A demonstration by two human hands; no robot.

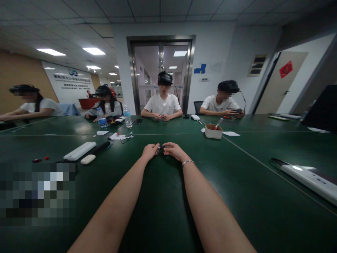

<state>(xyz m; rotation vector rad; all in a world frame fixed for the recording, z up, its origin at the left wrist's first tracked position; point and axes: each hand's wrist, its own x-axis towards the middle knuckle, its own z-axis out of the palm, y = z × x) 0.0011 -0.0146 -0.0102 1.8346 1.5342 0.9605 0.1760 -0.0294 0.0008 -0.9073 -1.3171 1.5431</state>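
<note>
Above the green tabletop point(163, 196), both of my arms reach forward and the hands nearly meet. Between them is a small black-and-silver object point(161, 148), mostly covered by fingers, so its kind cannot be made out. My left hand point(150, 152) is closed, pinching the silvery end with thumb and fingertips. From the other side, my right hand point(174, 151) has its fingers closed on the dark end. A silver bangle point(187, 162) circles the right wrist.
Left lie a white elongated case point(80, 151), a white oval object point(88, 159) and a dark pouch-like item point(102, 148). Water bottles point(128, 117) stand farther back. A small box point(213, 131) is ahead right, a white device point(310, 177) far right. Several people sit opposite.
</note>
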